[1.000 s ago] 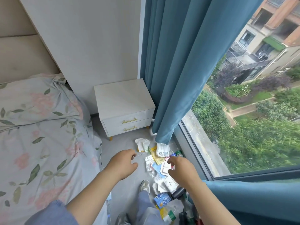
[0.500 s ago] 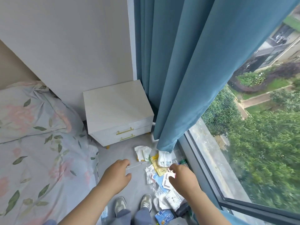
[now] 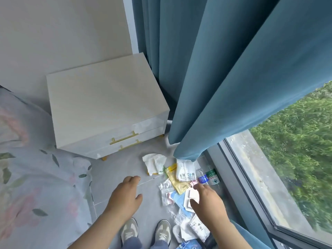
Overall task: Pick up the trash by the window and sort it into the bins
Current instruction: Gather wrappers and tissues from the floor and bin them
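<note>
A pile of trash lies on the grey floor by the window. It includes a crumpled white tissue (image 3: 154, 163), a yellow packet (image 3: 177, 183), a white pouch (image 3: 185, 170), a small bottle with a green label (image 3: 212, 177), a white square piece (image 3: 192, 195) and several wrappers (image 3: 195, 229). My right hand (image 3: 208, 202) hovers over the pile with thumb and forefinger apart. It overlaps the white square piece. My left hand (image 3: 125, 194) hangs over bare floor left of the pile, loosely curled and holding nothing. No bins are in view.
A white nightstand (image 3: 107, 108) with gold handles stands beyond the trash. A teal curtain (image 3: 224, 87) hangs down onto the pile. The window frame (image 3: 242, 186) runs along the right and a floral bed (image 3: 36, 186) fills the left. My shoes (image 3: 129, 230) stand beside the wrappers.
My view has tilted down and come closer to the floor, so the pile looks larger. Both hands have kept their places over the floor and the pile.
</note>
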Motion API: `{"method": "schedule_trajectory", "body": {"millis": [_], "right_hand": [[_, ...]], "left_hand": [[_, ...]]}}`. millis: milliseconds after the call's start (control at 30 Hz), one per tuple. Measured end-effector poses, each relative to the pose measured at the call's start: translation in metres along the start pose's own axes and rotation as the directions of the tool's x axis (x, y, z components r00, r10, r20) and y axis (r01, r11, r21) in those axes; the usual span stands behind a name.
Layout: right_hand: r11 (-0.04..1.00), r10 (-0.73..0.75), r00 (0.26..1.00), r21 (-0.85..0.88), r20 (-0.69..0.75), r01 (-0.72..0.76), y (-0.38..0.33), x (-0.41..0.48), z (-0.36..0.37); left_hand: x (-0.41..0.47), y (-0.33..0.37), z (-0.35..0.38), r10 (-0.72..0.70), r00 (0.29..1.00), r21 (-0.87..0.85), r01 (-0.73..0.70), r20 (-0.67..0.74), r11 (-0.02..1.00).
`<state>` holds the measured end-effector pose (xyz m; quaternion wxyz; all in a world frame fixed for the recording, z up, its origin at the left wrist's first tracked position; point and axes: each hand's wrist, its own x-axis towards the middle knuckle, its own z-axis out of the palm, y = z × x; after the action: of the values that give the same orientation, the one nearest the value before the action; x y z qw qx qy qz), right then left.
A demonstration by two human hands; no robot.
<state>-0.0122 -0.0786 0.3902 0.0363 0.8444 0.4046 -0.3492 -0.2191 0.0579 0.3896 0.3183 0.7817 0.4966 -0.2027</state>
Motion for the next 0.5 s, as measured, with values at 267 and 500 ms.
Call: {"method": "schedule_trajectory", "body": {"millis": [267, 500], "right_hand": [[0.998, 0.059, 0.998, 0.018, -0.017, -0.059, 0.023, 0.112, 0.130], [0.997, 0.074, 0.994, 0.019, -0.086, -0.073, 0.048, 0.207, 0.222]], "left_hand": [[0.115, -0.057, 0.111, 0.028, 0.999, 0.024, -0.028, 0.022, 0.999], [0.224, -0.091, 0.188, 0.110, 0.994, 0.054, -0.110, -0.010, 0.993]]}}
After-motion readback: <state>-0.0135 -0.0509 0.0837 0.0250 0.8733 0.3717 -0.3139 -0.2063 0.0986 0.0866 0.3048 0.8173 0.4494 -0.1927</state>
